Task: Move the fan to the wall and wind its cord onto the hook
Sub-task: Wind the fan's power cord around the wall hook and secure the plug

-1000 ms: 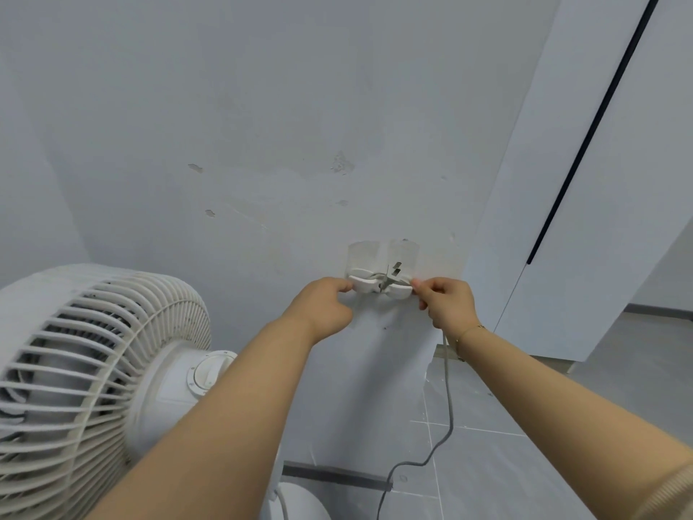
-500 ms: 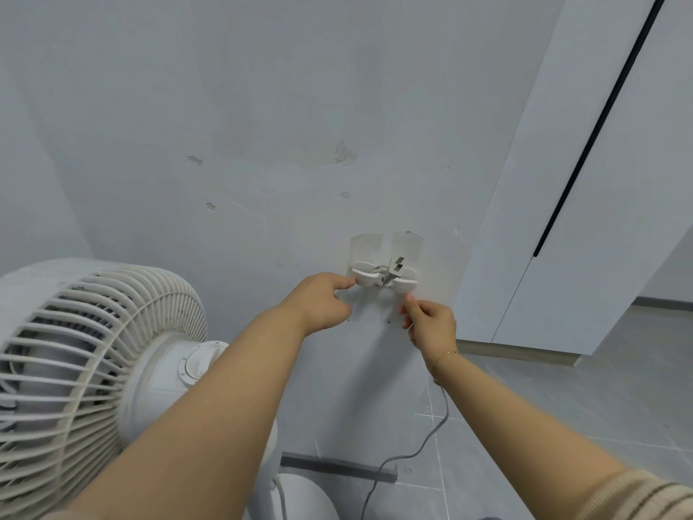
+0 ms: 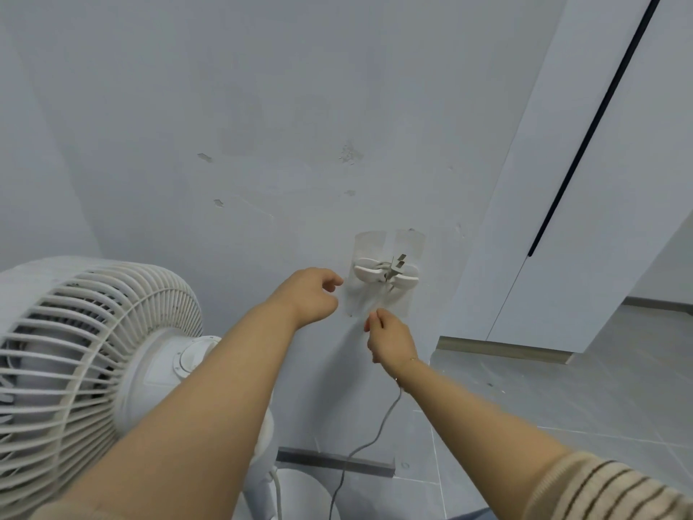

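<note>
**Ana:** Since half a second ago the right hand (image 3: 390, 341) has dropped further below the hook (image 3: 386, 272), and the left hand (image 3: 309, 294) has let go of the hook's left prong and pulled a little away from it.

**Ben:** How do the hands sit now?

**Ana:** Left hand hovers just left of the hook at frame centre, fingers loosely curled, holding nothing, not touching the prong. Right hand is below the hook, thumb and fingertips pinched together on the cord (image 3: 378, 437).

**Ben:** And the cord itself?

**Ana:** It runs from the pinch up toward the hook, though that stretch is faint and blurred. Below the wrist it hangs down in a loose curve to the floor at the bottom of the frame. The plug (image 3: 395, 266) sits between the hook's two prongs, pins up.

**Ben:** The fan?

**Ana:** The fan (image 3: 86, 369) fills the lower left, close to the wall (image 3: 262, 106), its base partly hidden behind the left forearm.

**Ben:** Anything else around?

**Ana:** A white cabinet (image 3: 600, 182) with a dark vertical gap on the right, grey floor tiles (image 3: 600, 399) beneath, and a striped sleeve (image 3: 607, 489) at lower right.
</note>
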The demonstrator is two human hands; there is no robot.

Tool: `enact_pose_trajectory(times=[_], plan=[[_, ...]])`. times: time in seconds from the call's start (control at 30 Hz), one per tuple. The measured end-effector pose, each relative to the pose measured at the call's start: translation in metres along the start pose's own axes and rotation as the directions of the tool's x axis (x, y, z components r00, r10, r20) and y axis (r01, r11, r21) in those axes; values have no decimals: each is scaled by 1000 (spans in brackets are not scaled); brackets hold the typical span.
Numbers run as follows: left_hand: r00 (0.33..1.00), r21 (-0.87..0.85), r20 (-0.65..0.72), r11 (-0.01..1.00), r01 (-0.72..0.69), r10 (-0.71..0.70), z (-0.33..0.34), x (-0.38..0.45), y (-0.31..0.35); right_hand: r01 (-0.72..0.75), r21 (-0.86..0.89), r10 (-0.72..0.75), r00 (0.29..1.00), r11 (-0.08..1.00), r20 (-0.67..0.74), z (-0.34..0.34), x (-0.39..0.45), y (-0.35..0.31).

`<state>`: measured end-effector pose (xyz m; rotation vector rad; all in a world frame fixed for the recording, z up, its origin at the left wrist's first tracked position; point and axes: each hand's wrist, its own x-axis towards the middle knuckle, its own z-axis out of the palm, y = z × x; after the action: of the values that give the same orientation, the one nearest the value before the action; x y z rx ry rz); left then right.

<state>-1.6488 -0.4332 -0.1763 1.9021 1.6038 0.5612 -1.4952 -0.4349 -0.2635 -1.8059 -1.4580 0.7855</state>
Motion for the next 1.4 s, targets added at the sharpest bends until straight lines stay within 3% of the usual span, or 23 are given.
enact_pose_trajectory(times=[0.1,0.2,0.3,0.47,0.73,0.83,1.03,1.1,1.23,1.4], plan=[[1000,13,-9,1000,14,-14,-4,-6,-4,-7,-275,52,986,961,157,-14,9,-30],[999,31,-15,999,39,-38,-8,-9,-7,65,-586,93,967,808,236,-23,11,-56],[998,24,-29,998,53,-52,-9,-10,-9,129,-661,52,968,739,247,-15,10,-76],[998,21,-34,998,52,-51,-9,-12,-4,210,-765,113,931,609,346,-13,6,-111],[996,64,-38,994,88,-85,-9,-11,-5,249,-722,-147,968,645,202,-35,13,-135],[996,72,-30,993,90,-88,-9,-12,-5,225,-698,-86,970,680,228,-38,19,-141],[996,68,-16,994,87,-86,-7,-10,-3,40,-460,93,960,887,262,-52,24,-150],[996,65,-13,994,86,-85,-7,-9,-2,73,-463,64,960,883,274,-57,24,-153],[996,69,-12,994,87,-86,-5,-10,-1,229,-562,-162,973,795,166,-71,25,-153],[997,46,21,996,75,-76,-2,-13,1,299,-598,-302,948,744,98,-73,30,-144]])
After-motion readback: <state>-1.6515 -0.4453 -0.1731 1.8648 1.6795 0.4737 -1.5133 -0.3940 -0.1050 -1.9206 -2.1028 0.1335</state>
